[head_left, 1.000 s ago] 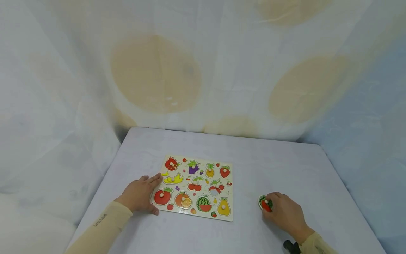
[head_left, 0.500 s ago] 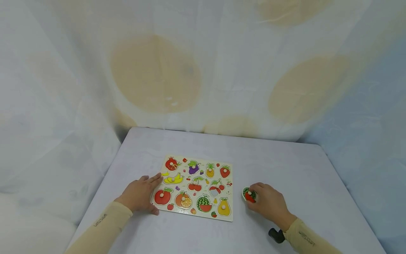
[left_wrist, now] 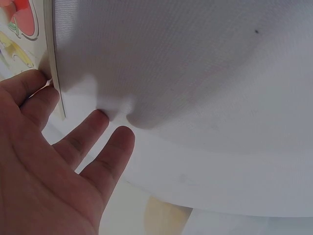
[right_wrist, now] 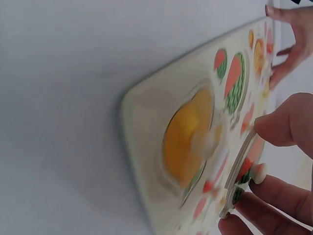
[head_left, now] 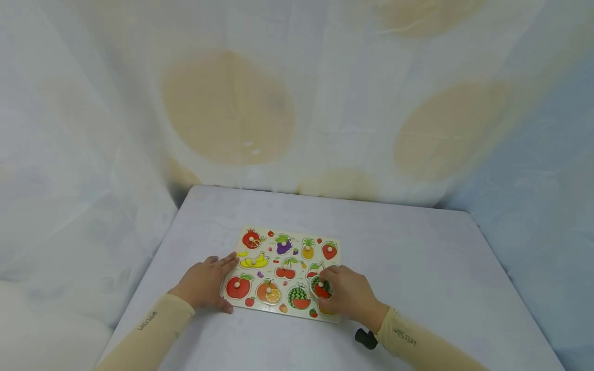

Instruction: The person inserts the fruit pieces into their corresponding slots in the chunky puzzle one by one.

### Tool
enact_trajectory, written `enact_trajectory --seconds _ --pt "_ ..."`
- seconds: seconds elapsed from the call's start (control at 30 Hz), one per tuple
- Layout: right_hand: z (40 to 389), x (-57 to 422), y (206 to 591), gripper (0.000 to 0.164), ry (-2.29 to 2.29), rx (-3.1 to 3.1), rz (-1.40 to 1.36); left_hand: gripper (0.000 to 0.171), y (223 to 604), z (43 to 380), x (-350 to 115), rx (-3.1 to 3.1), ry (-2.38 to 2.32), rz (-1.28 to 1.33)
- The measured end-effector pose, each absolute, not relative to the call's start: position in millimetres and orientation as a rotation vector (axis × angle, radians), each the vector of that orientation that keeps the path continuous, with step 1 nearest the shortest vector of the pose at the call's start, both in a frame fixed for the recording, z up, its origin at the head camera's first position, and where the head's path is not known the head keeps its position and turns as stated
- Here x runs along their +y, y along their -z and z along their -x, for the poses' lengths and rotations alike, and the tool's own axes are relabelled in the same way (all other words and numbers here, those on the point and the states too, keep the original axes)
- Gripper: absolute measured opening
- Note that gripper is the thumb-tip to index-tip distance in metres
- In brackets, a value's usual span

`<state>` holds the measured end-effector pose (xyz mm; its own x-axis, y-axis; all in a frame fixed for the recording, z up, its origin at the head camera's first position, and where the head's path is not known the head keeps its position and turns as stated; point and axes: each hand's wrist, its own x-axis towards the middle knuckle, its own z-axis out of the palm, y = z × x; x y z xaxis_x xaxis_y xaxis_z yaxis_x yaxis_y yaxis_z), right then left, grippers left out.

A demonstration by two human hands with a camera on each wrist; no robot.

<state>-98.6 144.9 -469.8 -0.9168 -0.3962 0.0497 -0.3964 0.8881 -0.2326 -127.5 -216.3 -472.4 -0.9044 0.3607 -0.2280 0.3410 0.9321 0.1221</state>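
Observation:
A wooden fruit puzzle board [head_left: 262, 308] lies flat on the white-covered table. My left hand [head_left: 206, 283] rests at its left side with fingers extended, some fingertips touching the board edge in the left wrist view. Over the board's right part, my right hand [head_left: 350, 293] pinches a watermelon puzzle piece [head_left: 320, 287] at its rim between thumb [right_wrist: 288, 120] and fingers. The piece has a small knob [right_wrist: 257, 172] and is tilted in the right wrist view. Beside it, the watermelon picture [head_left: 298, 298] on the board shows no knob. My hand partly covers the pear piece [right_wrist: 188, 139], which has a knob.
Other knobbed fruit pieces sit in the board, such as the apple [head_left: 238, 286], bananas [head_left: 253, 261] and orange [head_left: 268, 292]. A black device [head_left: 365, 338] is at my right wrist. Patterned cloth [head_left: 325, 103] hangs behind and beside the table [head_left: 408, 247].
My right hand has carried the watermelon piece leftward from the table right of the board to over the board's right part. The left hand and the board have stayed in place.

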Motion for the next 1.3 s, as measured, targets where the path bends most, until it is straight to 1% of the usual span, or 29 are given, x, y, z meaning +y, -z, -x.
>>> enact_trajectory --seconds 0.17,0.37,0.6,1.3 --pt "99 126 473 0.039 -0.356 -3.001 -0.804 0.121 475 128 -217 2.845 -0.119 -0.513" --pt "99 111 476 0.042 -0.346 -3.031 -0.868 0.122 476 129 -217 2.847 -0.132 -0.494" --pt "96 103 480 0.041 -0.31 -2.975 -0.968 0.121 476 129 -217 2.848 -0.133 -0.498" --pt "97 104 485 0.039 -0.325 -2.967 -1.044 0.123 478 129 -218 2.862 -0.127 -0.506"
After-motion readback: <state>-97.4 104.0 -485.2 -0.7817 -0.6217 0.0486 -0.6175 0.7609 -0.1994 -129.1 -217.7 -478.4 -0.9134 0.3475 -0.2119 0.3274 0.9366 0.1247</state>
